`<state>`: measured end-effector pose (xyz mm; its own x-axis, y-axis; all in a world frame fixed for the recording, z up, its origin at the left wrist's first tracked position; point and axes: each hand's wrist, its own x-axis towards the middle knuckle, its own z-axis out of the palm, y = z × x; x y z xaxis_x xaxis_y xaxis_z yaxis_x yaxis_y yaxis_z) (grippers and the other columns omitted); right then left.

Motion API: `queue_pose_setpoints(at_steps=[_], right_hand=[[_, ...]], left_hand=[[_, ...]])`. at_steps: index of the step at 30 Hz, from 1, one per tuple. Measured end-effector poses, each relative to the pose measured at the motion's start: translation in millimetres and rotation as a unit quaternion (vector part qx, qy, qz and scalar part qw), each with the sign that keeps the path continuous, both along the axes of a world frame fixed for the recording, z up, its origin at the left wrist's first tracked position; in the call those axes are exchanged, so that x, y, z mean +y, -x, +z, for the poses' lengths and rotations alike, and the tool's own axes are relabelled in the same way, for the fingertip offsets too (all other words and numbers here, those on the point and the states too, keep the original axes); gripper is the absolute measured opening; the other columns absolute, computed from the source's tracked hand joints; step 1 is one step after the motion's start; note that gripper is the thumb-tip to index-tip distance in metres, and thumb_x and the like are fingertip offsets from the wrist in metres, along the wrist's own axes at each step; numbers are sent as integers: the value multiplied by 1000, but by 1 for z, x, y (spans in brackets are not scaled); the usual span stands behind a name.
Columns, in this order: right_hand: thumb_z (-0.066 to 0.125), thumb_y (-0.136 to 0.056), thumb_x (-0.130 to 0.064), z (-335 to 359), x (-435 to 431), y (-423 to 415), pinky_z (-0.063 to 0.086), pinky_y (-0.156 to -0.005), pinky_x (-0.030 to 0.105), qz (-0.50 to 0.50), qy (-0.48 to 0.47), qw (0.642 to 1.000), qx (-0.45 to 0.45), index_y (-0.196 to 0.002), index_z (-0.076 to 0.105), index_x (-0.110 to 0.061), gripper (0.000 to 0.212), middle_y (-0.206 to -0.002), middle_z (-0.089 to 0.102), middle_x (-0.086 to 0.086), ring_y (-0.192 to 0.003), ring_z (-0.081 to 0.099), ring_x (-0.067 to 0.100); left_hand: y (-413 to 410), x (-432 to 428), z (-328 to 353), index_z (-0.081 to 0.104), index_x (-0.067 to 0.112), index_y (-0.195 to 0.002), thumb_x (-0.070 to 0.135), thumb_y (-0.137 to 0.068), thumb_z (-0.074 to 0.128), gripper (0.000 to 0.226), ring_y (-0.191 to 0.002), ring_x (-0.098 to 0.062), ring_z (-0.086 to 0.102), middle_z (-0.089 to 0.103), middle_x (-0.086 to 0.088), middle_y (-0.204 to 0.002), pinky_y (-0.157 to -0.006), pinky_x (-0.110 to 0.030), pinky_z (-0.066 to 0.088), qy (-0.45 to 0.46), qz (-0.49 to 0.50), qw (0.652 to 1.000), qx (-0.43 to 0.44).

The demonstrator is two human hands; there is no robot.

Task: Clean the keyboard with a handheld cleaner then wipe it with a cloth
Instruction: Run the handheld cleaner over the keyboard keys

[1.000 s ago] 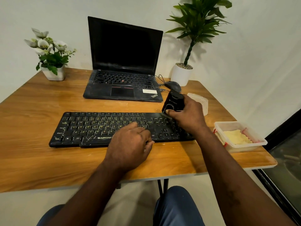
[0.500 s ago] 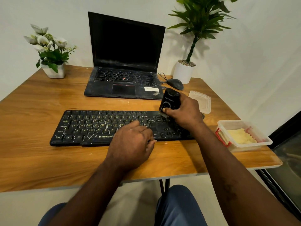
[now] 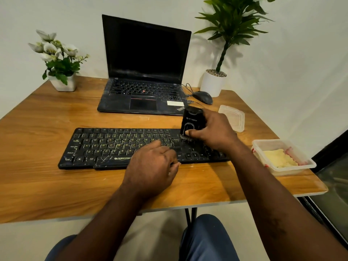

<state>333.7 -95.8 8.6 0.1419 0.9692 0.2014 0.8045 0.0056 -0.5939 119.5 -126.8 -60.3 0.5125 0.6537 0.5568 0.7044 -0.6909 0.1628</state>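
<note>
The right hand [image 3: 212, 130] clasped a small black plastic handheld cleaner [image 3: 190, 120], upright on the flat black keyboard's [image 3: 105, 146] right end. The left hand [image 3: 152, 166] lay relaxed on its front keys. A crumpled yellow cloth [image 3: 278, 158] sat right of the keyboard.

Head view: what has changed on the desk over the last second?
The right hand, gripping the cleaner throughout, drew it a little left and toward the person, from the far edge of the keyboard onto the keys at its right end. Nothing was taken up or let go. The left hand still rests on the keyboard's front; keyboard and cloth have not moved.
</note>
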Motion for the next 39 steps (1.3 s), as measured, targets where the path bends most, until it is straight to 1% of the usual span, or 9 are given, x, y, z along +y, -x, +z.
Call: queue_pose_setpoints(at_steps=[2, 6, 10, 15, 19, 22, 28, 35, 39], right_hand=[[88, -79, -28, 0, 2, -6, 54, -92, 29, -41, -26, 997, -64, -135, 61, -21, 62, -125, 71, 0, -112, 67, 17], [88, -80, -28, 2, -5, -7, 55, -95, 34, -49, -24, 998, -35, -136, 60, -23, 63, -125, 71, 0, -115, 66, 19], [88, -79, -27, 0, -14, 7, 55, -81, 19, 41, 1, 999, -17, -133, 60, -23, 60, -119, 69, -10, -104, 65, 8], [88, -79, -27, 0, -10, -8, 52, -91, 25, -38, -45, 998, -4, -136, 60, -23, 63, -125, 71, -3, -112, 67, 13], [88, -79, -28, -5, -13, -4, 43, -74, 9, -2, -15, 1000, 1, -137, 59, -24, 65, -117, 65, -16, -104, 60, 3], [89, -78, -29, -7, -12, -4, 49, -76, 15, 38, 23, 998, 39, -133, 60, -25, 63, -118, 68, -13, -105, 65, 6], [88, -79, -27, -1, 3, -18, 49, -87, 23, -46, -24, 999, 16, -136, 61, -23, 63, -124, 72, -3, -104, 63, 6], [88, -78, -32, -8, -9, -10, 55, -79, 23, 40, 34, 998, 46, -131, 61, -26, 60, -106, 66, -17, -98, 66, 3], [89, -78, -28, -7, -1, -28, 51, -82, 22, -49, -23, 998, 35, -134, 63, -22, 62, -116, 72, -7, -102, 67, 9]], left_hand=[[-1, -1, 0, 69, 29, -80, 42, -85, 76, 15, -71, -6, 43, 62, 14, -72, -59, -24, 29, 4, 0, 1000, 2], [-1, -1, 0, 70, 29, -81, 43, -84, 76, 15, -71, -5, 43, 62, 14, -72, -59, -23, 30, 1, 2, 1000, 6], [-1, 0, 0, 69, 30, -80, 42, -84, 76, 15, -71, -5, 41, 62, 14, -71, -59, -23, 28, 1, 5, 1000, 3], [-1, -1, 0, 69, 30, -80, 42, -84, 77, 15, -70, -6, 42, 62, 14, -71, -59, -23, 29, 2, 3, 1000, 6], [-1, 0, 0, 69, 30, -79, 42, -83, 78, 16, -71, -6, 39, 62, 14, -71, -58, -24, 29, 3, 5, 1000, 0], [-1, 0, 0, 69, 30, -80, 42, -84, 77, 15, -72, -6, 39, 62, 13, -71, -59, -25, 28, 1, 3, 1000, 1], [-1, 0, -1, 69, 30, -82, 43, -85, 74, 15, -73, -5, 40, 64, 13, -74, -60, -24, 30, 5, 5, 1000, 0], [-1, 2, -2, 68, 30, -83, 44, -87, 71, 15, -73, -7, 44, 63, 13, -74, -60, -25, 30, 5, 1, 1000, 0], [-1, 2, -3, 68, 30, -83, 44, -87, 72, 15, -73, -7, 44, 63, 14, -74, -61, -24, 30, 9, 2, 1000, 2]])
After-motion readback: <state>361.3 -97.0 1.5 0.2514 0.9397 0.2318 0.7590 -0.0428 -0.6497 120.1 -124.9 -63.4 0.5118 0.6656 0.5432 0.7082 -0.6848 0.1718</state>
